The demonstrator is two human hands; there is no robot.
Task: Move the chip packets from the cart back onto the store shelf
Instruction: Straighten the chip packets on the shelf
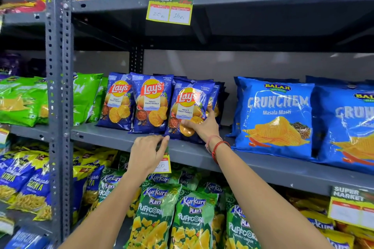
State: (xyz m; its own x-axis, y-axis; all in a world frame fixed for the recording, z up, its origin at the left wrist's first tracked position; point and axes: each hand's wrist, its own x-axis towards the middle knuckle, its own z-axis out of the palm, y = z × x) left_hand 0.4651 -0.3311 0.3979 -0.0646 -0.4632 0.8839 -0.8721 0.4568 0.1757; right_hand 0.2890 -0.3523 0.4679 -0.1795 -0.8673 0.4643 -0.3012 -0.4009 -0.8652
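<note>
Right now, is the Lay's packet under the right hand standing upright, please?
Upright: the Lay's packet stands on the shelf, steadied by the right hand.

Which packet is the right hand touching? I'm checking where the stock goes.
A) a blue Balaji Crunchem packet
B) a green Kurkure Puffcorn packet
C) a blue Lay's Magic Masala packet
C: the right hand rests on the rightmost Lay's Magic Masala packet on the middle shelf.

We reach both bare forearms up and forward from the lower edge of view. Our right grip (202,125) sits higher and farther out, wrist bent, thumb pointing left and fingers curled away behind, closed around something; red threads circle that wrist. Our left grip (147,152) is below and to its left, back of the hand towards us, fingertips (165,139) pinched together.
</note>
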